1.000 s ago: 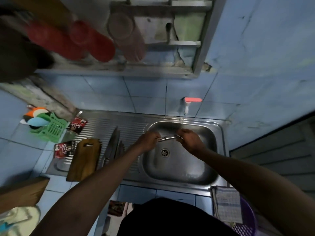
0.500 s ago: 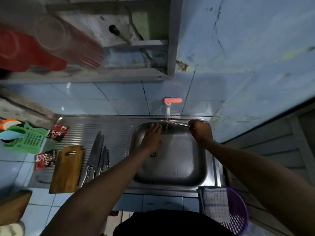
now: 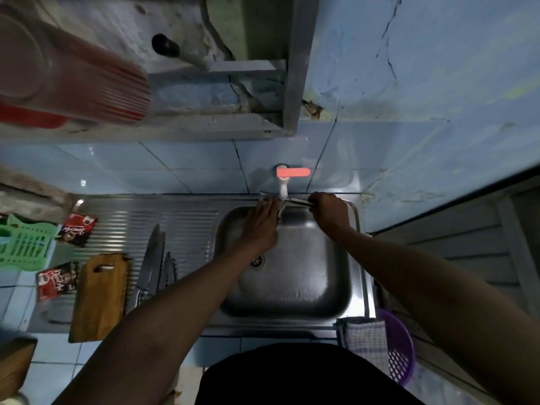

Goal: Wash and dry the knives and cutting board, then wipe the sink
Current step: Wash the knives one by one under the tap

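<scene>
The right hand (image 3: pixel 328 213), gripping a slim steel knife (image 3: pixel 295 201), had lifted it from mid-basin to under the white tap (image 3: pixel 283 187), the flat, open left hand (image 3: pixel 261 225) alongside: rinsing underway.

Dim, bluish light; soft glare in the sink (image 3: pixel 306 290), edges warped and blurred

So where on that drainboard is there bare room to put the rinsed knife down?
The ribbed drainboard is bare between the knives and the sink rim, and behind the blade tips toward the wall. It is crowded left: cutting board, two red sachets, green rack.
</scene>
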